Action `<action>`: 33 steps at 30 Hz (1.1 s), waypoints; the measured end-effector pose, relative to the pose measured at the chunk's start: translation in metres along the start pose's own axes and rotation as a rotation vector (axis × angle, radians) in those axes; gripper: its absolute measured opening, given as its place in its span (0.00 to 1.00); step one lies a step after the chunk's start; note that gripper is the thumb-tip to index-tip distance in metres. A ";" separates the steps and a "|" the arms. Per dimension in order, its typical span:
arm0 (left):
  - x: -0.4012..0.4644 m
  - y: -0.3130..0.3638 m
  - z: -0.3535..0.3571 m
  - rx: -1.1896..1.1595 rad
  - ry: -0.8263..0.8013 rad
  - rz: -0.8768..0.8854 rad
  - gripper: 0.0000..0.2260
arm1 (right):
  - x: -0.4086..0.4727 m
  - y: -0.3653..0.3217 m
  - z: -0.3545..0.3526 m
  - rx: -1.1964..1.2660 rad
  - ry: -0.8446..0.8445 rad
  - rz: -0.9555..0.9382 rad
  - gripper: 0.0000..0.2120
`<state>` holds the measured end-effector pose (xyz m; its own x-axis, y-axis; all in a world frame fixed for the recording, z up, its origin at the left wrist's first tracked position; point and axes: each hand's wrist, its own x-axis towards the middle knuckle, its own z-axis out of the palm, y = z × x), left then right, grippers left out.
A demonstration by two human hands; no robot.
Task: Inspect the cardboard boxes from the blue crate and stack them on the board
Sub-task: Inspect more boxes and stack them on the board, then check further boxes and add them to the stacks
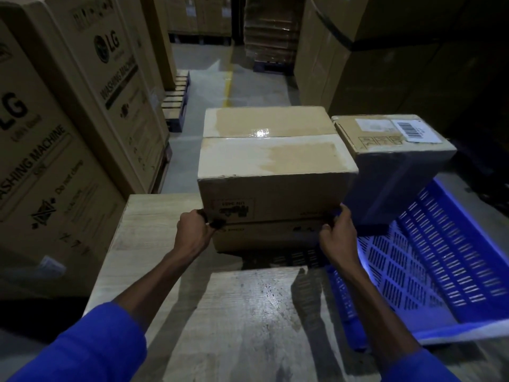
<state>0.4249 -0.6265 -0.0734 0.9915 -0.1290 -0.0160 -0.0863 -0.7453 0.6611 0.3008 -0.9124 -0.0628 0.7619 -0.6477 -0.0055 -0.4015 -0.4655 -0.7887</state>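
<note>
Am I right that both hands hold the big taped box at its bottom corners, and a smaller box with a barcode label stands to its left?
Not quite. The head view shows the left hand and right hand on the bottom corners of the big taped box, but the smaller box with the barcode label stands to its right, over the blue crate.

Person's wearing a bright blue top, sleeves point(91, 351) pushed or rolled up past the elbows so both forearms are showing bare. The fabric's looking plain and solid, no logos or stripes showing, bunching a bit at the near left cuff. The left hand point(192, 230) and right hand point(337, 234) aren't wearing gloves, rings or a watch.
</note>
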 end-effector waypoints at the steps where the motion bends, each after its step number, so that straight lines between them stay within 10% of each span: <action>1: 0.000 0.000 0.000 0.002 0.000 -0.003 0.13 | 0.001 0.001 0.000 0.006 0.002 0.006 0.32; 33: -0.006 0.006 0.001 0.006 -0.025 -0.023 0.14 | -0.006 0.004 0.003 -0.016 -0.029 -0.067 0.38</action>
<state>0.4187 -0.6312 -0.0698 0.9906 -0.1278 -0.0496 -0.0642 -0.7519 0.6561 0.2961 -0.9084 -0.0676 0.8015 -0.5972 0.0293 -0.3567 -0.5169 -0.7782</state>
